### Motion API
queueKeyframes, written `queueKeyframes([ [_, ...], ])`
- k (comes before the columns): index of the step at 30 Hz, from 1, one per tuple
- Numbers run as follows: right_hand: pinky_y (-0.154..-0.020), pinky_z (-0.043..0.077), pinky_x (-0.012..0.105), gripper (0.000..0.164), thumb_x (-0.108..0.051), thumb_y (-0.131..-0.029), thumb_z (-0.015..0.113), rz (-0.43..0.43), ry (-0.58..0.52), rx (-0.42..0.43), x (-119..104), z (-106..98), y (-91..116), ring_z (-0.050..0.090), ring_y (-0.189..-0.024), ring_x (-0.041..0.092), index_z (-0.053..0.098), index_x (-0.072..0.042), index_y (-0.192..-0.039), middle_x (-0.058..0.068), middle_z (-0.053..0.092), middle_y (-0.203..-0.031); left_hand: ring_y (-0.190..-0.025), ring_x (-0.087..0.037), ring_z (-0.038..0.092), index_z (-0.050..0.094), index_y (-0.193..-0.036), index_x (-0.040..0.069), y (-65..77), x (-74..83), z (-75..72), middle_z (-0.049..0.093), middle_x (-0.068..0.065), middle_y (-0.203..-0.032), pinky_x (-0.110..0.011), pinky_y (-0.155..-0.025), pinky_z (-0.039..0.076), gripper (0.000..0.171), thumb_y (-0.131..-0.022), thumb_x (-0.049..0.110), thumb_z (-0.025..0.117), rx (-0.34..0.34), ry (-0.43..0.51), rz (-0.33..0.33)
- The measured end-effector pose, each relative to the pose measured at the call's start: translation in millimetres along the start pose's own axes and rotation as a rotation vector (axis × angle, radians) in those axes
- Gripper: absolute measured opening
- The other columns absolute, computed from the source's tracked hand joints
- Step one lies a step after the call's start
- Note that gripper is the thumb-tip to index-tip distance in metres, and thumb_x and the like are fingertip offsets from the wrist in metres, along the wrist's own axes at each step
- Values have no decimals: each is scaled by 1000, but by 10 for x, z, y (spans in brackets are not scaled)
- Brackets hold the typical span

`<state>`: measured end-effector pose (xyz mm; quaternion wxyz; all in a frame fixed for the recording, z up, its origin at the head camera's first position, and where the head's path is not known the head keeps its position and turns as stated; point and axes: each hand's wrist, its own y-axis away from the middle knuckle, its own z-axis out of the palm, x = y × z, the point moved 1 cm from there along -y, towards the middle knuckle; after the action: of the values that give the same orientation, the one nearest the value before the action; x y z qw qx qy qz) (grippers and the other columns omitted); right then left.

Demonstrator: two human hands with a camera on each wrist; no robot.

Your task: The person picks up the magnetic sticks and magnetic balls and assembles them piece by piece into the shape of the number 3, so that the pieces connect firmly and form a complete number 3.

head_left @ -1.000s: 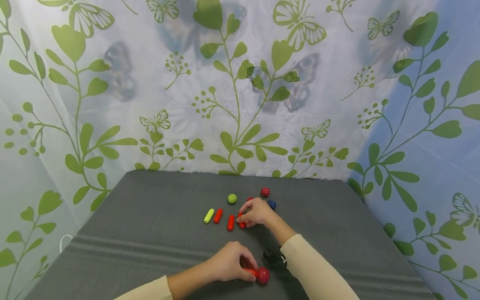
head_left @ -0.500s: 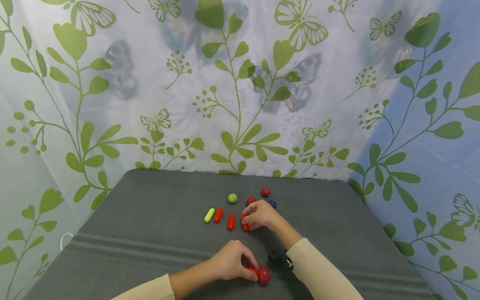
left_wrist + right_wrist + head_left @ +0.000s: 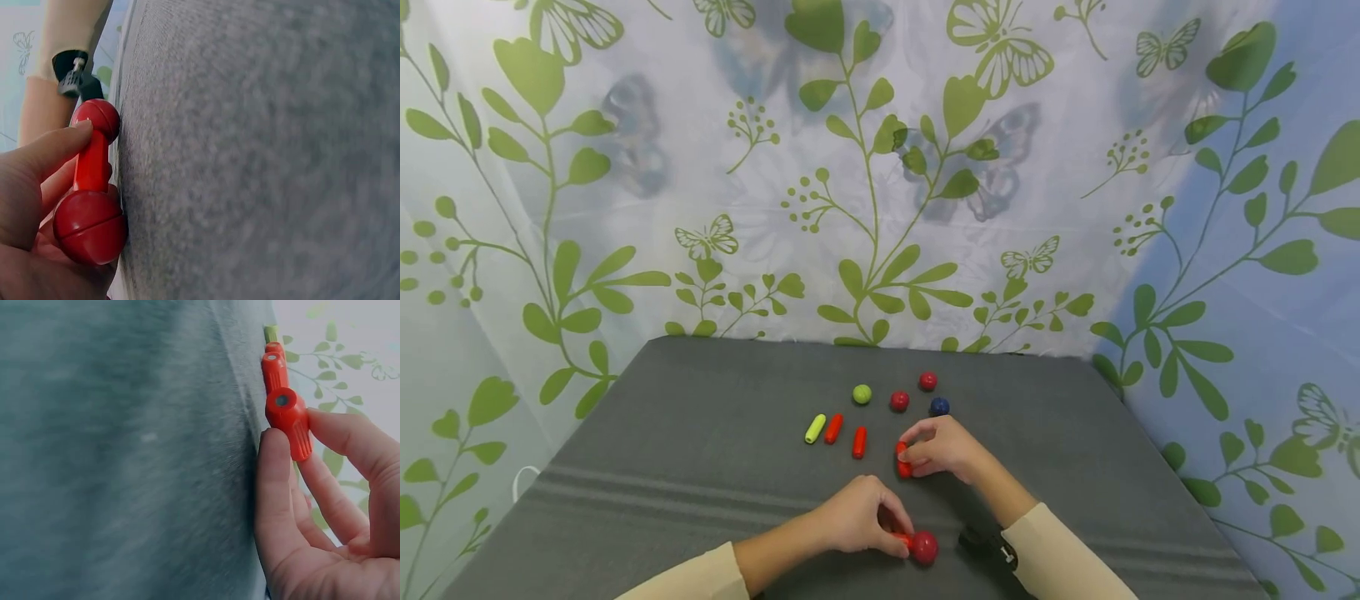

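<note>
Near the front of the table, my left hand holds a red toy dumbbell. The left wrist view shows its ribbed red bar between two glossy balls, the near one larger in view; my thumb presses by the far one. Farther forward and to the right, my right hand pinches a loose red rod between thumb and fingers. That rod has a hole in its end and ribbed sides in the right wrist view. To its left lie two more red rods, a nearer one and another.
A yellow-green rod lies at the left end of the rods. Behind them are a green ball, two red balls and a dark blue ball. The grey table ends at a leaf-patterned curtain.
My right hand has drawn the red rod rightward and nearer to me, away from the other rods. The red ball behind it has come into full view. My left hand has hardly moved.
</note>
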<state>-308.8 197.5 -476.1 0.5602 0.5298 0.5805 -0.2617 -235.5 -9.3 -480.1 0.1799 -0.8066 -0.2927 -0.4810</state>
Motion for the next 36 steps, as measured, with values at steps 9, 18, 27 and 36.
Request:
queueKeyframes([
  [9,-76,63,40,36,-9,-85,82,-4,-65,8,147,-60,199,73,-77,20,69,5,-116,7,74,-87,-61,2,59,82,-91,13,-3,-17,-29,71,13,-73,-16,-58,50,12,-81,11,87,-30,-8,-17],
  [18,-77,63,40,41,-8,-87,81,14,-117,-5,204,-96,347,74,-77,18,66,8,-121,6,74,-85,-61,1,58,82,-93,13,-27,-27,-54,70,13,-73,-15,-57,47,13,-81,11,87,-65,-15,-18],
  [27,-76,63,40,43,-7,-85,81,16,-124,-20,215,-82,503,74,-79,18,65,9,-122,8,76,-88,-59,2,57,82,-92,12,-31,14,-61,69,13,-71,-14,-56,46,13,-81,10,87,-74,-25,-25],
  [36,-80,63,41,43,-8,-87,80,40,-160,-35,240,-49,610,74,-83,18,64,8,-124,7,77,-91,-60,1,58,83,-92,12,-27,1,-63,69,13,-72,-15,-57,48,13,-80,10,87,-69,-24,-31],
])
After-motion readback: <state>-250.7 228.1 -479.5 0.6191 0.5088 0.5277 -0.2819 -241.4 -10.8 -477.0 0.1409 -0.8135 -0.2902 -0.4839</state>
